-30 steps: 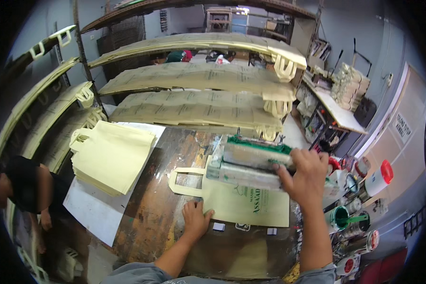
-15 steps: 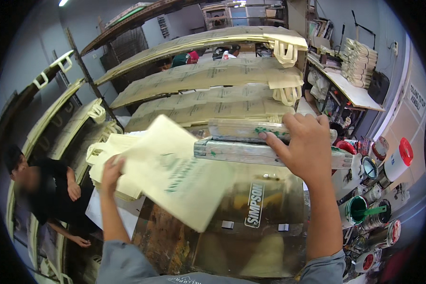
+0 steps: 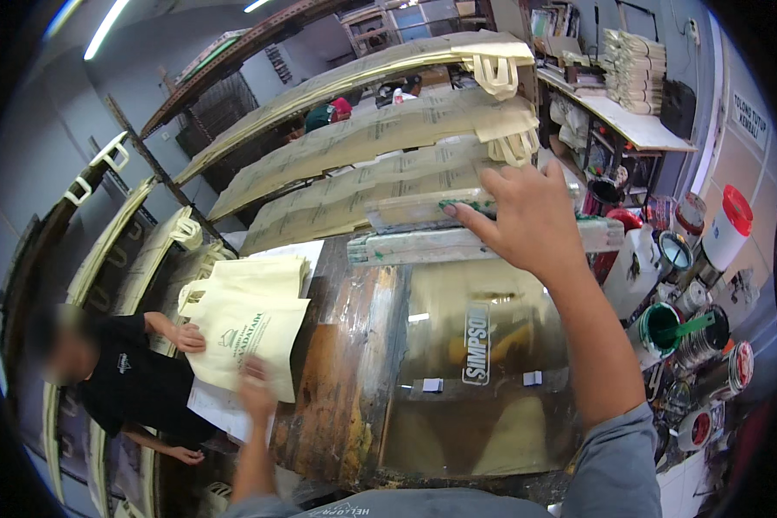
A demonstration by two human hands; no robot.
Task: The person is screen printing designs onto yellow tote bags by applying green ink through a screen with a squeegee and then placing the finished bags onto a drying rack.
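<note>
The right hand [image 3: 527,216] grips the raised printing screen frame [image 3: 483,244] at the far edge of the worktop [image 3: 337,371], fingers curled over its top rail, so the frame stands lifted clear of the glossy print bed [image 3: 483,380]. The left hand [image 3: 255,388] rests open on a cream tote bag [image 3: 246,332] at the left edge of the worktop, palm flat on the cloth and not clutching it; the bag carries a green print and tops a small stack of the same bags [image 3: 250,281]. Judging by how things lie, one bag is printed and laid off on the stack, the bed is bare, and a fresh bag has yet to be placed under the frame (the long racks [image 3: 363,138] beyond, lined with more cream bags, suggest many are done)

Past the right edge of the worktop stand the containers: an open can [image 3: 660,328] with green ink inside and a stick resting in it, a white tub with a red lid [image 3: 725,226], closed, and several smaller tins [image 3: 708,345] whose contents I cannot make out. A co-worker in a black shirt [image 3: 125,388] touches the stack from the left
</note>
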